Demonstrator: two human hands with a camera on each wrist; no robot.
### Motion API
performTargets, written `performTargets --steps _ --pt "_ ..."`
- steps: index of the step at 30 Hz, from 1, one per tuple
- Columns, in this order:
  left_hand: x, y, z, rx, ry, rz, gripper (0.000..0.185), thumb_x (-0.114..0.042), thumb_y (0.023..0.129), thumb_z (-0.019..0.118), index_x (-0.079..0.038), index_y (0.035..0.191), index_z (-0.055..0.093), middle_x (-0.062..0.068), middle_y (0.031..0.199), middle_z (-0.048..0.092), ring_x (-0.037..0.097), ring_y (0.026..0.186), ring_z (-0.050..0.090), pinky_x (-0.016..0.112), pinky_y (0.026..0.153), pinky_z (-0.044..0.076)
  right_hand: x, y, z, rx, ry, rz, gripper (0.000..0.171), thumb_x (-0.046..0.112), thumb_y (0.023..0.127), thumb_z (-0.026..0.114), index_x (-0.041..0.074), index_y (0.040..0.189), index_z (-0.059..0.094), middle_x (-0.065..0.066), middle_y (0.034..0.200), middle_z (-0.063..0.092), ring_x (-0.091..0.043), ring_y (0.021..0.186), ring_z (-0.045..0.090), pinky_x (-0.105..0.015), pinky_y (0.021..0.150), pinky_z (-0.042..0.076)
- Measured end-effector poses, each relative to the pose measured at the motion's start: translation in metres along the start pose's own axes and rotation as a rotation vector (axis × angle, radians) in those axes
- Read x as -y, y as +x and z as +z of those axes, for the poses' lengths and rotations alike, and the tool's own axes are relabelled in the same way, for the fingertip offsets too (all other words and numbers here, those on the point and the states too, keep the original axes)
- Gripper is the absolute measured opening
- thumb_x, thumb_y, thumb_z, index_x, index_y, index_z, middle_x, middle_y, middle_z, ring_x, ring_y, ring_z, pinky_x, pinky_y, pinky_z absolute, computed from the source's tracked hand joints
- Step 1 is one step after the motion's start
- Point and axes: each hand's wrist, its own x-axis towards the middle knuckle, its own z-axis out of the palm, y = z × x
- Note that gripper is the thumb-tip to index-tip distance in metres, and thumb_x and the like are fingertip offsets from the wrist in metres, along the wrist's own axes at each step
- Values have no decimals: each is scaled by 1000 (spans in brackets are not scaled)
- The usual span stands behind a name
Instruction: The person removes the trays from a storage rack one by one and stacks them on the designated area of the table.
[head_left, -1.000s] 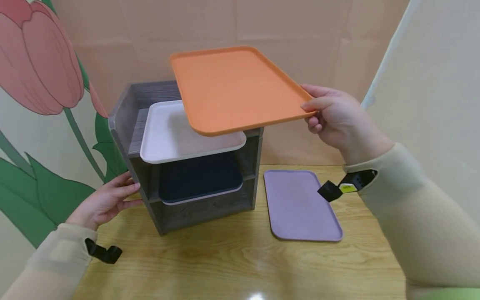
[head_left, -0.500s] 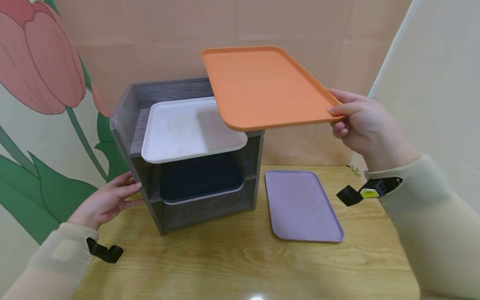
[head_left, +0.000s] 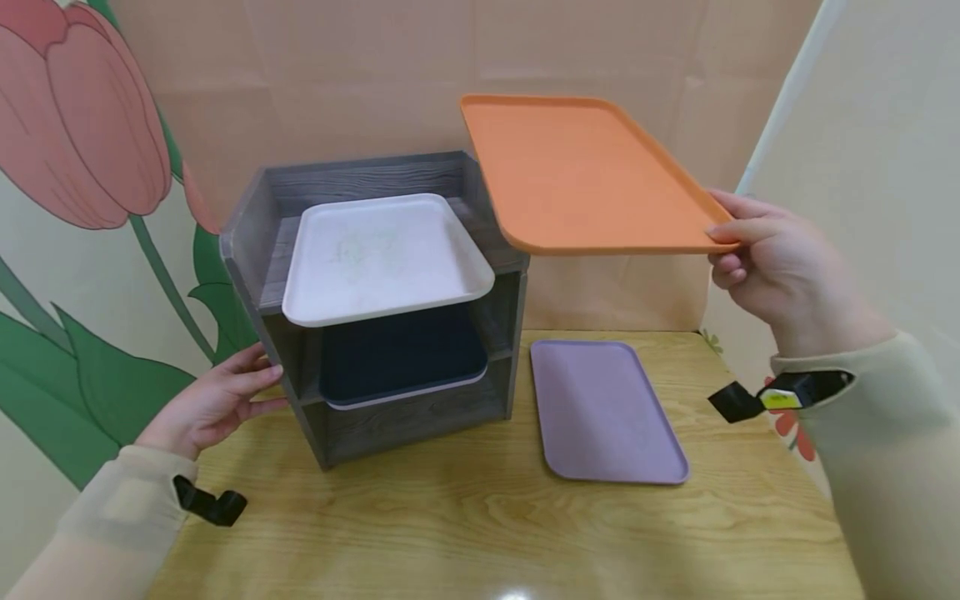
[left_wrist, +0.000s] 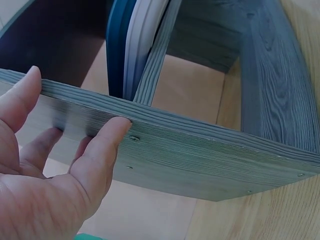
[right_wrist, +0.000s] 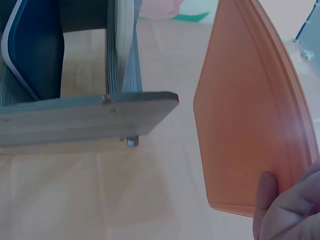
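My right hand (head_left: 787, 258) pinches the near right corner of an orange tray (head_left: 592, 179), thumb on top and fingers beneath. The tray hangs in the air, right of the grey wooden shelf (head_left: 513, 350) and above a purple tray (head_left: 607, 408) lying on the table. In the right wrist view the orange tray (right_wrist: 250, 115) stands apart from the shelf. My left hand (head_left: 217, 400) touches the shelf's left side panel with its fingers spread; in the left wrist view the fingertips (left_wrist: 117, 130) rest against that panel.
On the shelf's top lies a white tray (head_left: 382, 258), jutting past the front edge. The middle level bears a dark navy tray (head_left: 397, 354) on top of a pale one (head_left: 420, 396). A wooden table (head_left: 450, 517) meets walls at the back, left and right.
My right hand has carried the orange tray to the right, away from over the white tray, which now shows whole. The left hand has stayed at the shelf's side.
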Motion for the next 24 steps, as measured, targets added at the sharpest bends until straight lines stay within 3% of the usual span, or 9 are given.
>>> performTargets --steps 7,12,24 --pt "0 -1 0 -1 -3 3 76 -17 100 53 -7 155 1 12 143 22 6 108 54 35 91 52 1 -4 -21 -10 40 -16 43 -10 96 46 17 121 68 -11 103 66 -18 49 44 -23 40 37" --pt "0 -1 -1 -1 8 4 77 -18 100 53 -7 155 -1 16 148 14 5 110 52 34 91 52 2 -7 -34 -32 62 -4 43 -9 97 44 18 117 71 -11 101 66 -18 49 43 -24 40 37" --pt "0 -2 -2 -5 22 -6 78 -20 101 53 -8 155 -2 17 151 9 8 114 49 40 97 47 -4 -13 -55 -108 80 4 40 -5 97 49 21 117 72 -8 102 68 -18 53 44 -26 42 37"
